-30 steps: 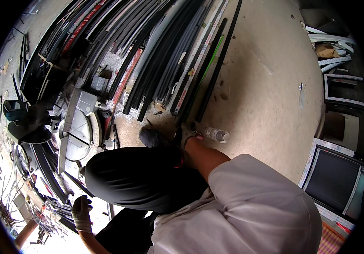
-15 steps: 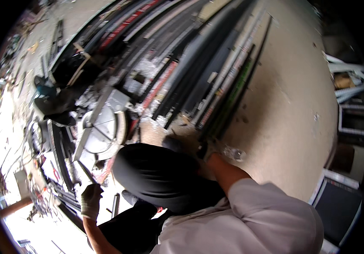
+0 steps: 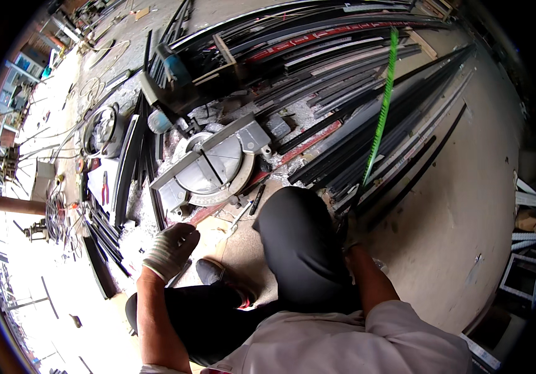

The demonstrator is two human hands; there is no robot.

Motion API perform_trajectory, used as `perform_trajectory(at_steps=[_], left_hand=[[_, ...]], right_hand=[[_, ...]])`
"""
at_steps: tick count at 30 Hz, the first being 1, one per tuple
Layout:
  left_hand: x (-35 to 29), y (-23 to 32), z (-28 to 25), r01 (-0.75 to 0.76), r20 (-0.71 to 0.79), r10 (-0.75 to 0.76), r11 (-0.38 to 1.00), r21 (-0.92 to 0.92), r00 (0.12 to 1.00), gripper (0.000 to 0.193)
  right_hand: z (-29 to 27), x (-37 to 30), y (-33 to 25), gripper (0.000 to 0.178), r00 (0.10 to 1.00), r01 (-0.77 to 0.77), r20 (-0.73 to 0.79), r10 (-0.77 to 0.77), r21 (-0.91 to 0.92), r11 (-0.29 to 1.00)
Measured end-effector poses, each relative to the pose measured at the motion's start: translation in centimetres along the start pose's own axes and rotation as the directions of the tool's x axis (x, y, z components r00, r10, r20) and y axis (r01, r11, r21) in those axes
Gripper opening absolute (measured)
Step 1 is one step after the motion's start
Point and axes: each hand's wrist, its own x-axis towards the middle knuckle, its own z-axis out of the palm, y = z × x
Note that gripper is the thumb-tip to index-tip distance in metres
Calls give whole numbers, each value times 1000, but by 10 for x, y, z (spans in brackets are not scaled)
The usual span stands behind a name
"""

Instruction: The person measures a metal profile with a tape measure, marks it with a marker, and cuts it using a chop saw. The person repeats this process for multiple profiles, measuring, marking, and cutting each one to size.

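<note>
A: Starting nearest, what to note?

B: Bent, black-trousered knee (image 3: 299, 243), raised between the forearms and hiding part of the right hand (image 3: 350, 232).

A: And the grip there?

B: Apparently clasped round the lower end of a long, slim black bar with bright-green marking (image 3: 380, 118); too shadowed for making out each finger. Slanting away from the hand, across the other stock; probably held by the end for steering the whole length.

A: And the left hand (image 3: 171, 252)?

B: Gloved in off-white knit, loosely curled, with nothing visible inside. Well apart from the bar, perhaps held out for balance.

A: Just beyond?

B: Round, silver metal saw table (image 3: 221, 165) with a straight fence, set low, likely for supporting long pieces. Farther left, red-handled metal pliers (image 3: 105, 190), laid on a pale surface, presumably for easy finding.

A: Farther still?

B: Dark, narrow bars (image 3: 336, 163), heaped roughly lengthwise, with near ends facing the knee; likely laid so for easy picking from one end.
</note>
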Motion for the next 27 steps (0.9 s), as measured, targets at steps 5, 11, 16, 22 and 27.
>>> perform_trajectory(at_steps=[5, 11, 16, 22, 27], left_hand=[[-8, 22, -7, -52, -26, 55, 991, 120, 998, 24], [-23, 27, -20, -81, -49, 91, 982, 170, 995, 25], [-30, 22, -18, -156, -88, 175, 970, 186, 981, 24], [-37, 17, -25, -177, -93, 194, 969, 171, 977, 24], [-37, 13, -32, -193, -74, 206, 969, 154, 976, 22]], right_hand=[[79, -67, -101, 30, 942, 333, 223, -250, -544, 770], [145, -47, -139, 32, 797, 575, 549, -251, -566, 591], [212, -28, -188, 35, 654, 658, 750, 95, -627, 417], [309, -57, -216, 31, 541, 790, 741, 397, -610, 62], [365, -106, -208, 33, 471, 880, 694, 545, -415, -233]])
